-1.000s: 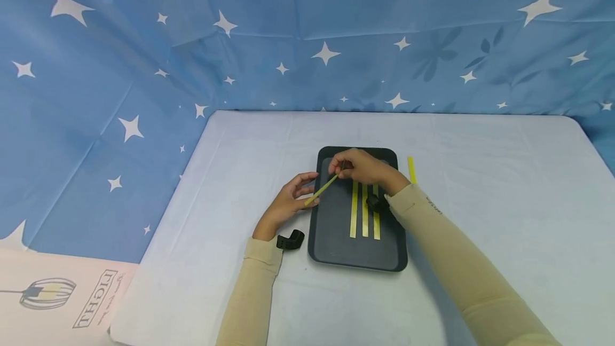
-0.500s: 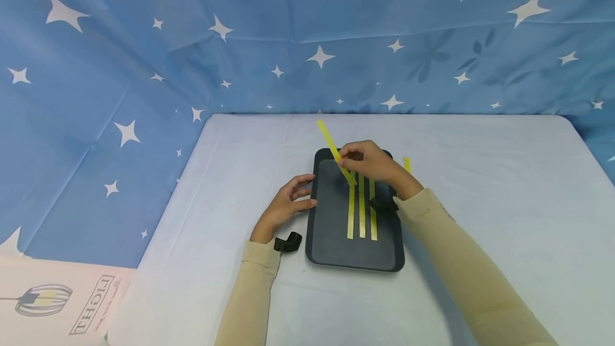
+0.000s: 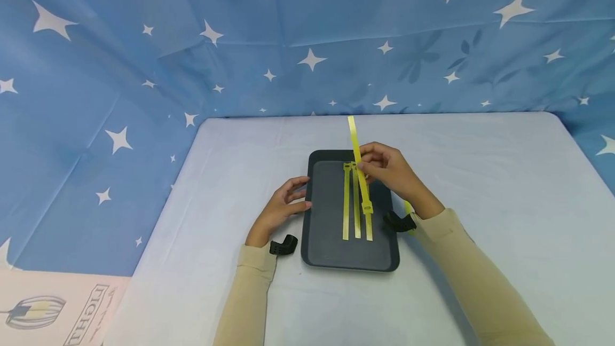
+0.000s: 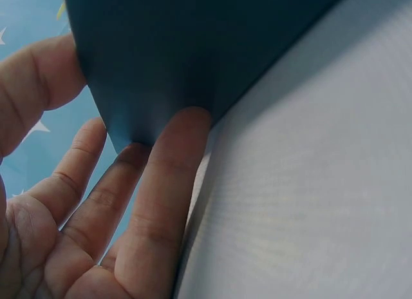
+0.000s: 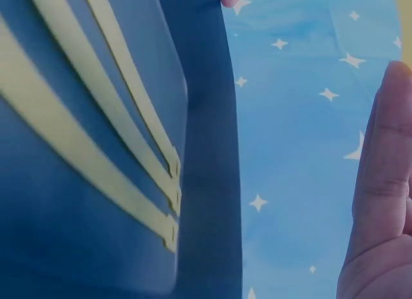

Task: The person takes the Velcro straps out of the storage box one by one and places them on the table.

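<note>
In the head view my right hand (image 3: 396, 175) pinches a yellow cable tie (image 3: 354, 138) between thumb and fingers. The tie slants above the dark tray (image 3: 326, 252), its slotted head lower, over the ties in the tray. Three yellow cable ties (image 3: 346, 207) lie side by side in the tray, heads at its far end. They show closer up in the right wrist view as pale bands (image 5: 84, 60). My left hand (image 3: 283, 204) touches the tray's left side with extended fingers; the left wrist view shows fingertips against the tray wall (image 4: 154, 54).
Another yellow strip (image 3: 408, 208) lies right of the tray, mostly hidden by my right forearm. A white cloth (image 3: 480, 175) covers the table. Behind it hangs a blue curtain (image 3: 336, 25) with white stars. A pink printed cloth (image 3: 81, 282) is at lower left.
The right hand has moved right with the cable tie, swinging it from a slant near the left hand to nearly upright over the tray's right part. The left hand stays at the tray's side.
</note>
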The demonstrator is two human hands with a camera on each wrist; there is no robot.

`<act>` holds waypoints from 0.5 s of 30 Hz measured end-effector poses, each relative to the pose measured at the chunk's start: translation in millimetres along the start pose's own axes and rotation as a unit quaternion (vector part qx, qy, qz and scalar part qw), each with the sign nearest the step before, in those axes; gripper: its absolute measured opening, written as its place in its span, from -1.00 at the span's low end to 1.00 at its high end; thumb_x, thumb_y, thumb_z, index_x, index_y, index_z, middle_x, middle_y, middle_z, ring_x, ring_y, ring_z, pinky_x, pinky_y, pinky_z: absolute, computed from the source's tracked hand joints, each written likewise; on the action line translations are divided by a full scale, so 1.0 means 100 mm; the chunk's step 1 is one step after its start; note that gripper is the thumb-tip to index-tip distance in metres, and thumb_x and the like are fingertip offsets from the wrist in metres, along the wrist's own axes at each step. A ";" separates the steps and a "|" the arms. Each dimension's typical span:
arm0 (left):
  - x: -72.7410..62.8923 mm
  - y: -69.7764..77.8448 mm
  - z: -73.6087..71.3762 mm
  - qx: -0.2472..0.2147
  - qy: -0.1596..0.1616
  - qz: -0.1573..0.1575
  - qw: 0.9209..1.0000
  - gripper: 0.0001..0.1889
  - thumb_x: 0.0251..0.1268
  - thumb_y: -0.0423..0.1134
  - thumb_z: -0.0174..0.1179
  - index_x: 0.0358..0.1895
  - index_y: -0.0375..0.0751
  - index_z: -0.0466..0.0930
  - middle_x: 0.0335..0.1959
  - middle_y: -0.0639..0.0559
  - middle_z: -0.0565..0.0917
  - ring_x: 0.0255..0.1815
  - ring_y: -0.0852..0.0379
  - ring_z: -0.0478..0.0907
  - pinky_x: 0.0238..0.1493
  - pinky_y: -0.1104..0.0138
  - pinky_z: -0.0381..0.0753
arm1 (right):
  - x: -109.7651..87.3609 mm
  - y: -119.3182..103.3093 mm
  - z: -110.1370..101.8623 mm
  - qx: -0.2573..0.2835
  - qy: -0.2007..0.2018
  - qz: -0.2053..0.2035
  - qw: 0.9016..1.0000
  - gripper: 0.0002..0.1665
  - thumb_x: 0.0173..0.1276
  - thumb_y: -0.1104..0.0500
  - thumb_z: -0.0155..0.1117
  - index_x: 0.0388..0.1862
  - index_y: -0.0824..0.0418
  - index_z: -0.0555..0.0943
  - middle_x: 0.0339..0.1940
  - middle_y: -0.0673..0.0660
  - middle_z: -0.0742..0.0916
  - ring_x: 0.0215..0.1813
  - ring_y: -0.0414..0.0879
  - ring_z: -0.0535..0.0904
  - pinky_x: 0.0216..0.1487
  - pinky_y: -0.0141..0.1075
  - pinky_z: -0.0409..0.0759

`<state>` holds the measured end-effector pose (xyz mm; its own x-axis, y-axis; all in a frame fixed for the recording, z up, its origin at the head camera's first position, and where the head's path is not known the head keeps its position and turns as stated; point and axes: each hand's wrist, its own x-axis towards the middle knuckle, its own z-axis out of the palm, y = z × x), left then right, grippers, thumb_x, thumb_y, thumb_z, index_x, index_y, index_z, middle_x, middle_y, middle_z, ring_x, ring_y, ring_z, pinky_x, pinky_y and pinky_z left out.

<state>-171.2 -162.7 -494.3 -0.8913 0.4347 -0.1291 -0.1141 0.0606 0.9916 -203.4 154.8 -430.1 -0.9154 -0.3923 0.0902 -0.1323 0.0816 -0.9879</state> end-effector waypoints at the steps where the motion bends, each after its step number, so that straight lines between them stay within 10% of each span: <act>1: 0.00 0.00 0.00 0.001 0.000 -0.001 1.000 -0.26 0.49 -0.49 0.27 0.67 -0.33 0.23 0.70 -0.29 0.22 0.59 -0.30 0.35 0.26 0.20 0.68 | -0.04 -0.01 -0.02 0.002 0.005 0.001 1.000 -0.57 0.61 0.38 0.21 0.33 0.60 0.46 -0.17 0.04 0.74 -0.27 -0.18 0.71 -0.18 -0.23 0.80; 15: -0.03 0.02 0.03 0.004 0.009 -0.009 1.000 -0.26 0.49 -0.48 0.28 0.67 -0.30 0.25 0.70 -0.27 0.24 0.59 -0.30 0.35 0.21 0.28 0.68 | -0.40 -0.03 -0.30 -0.008 0.061 0.010 0.998 -0.54 0.63 0.37 0.21 0.38 0.56 0.42 -0.19 -0.06 0.74 -0.22 -0.21 0.72 -0.19 -0.30 0.80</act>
<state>-168.0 -161.3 -491.8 -0.8967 0.4173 -0.1477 -0.1276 0.0757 0.9889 -178.4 198.0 -427.0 -0.9573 -0.2761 0.0855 -0.1181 0.1039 -0.9875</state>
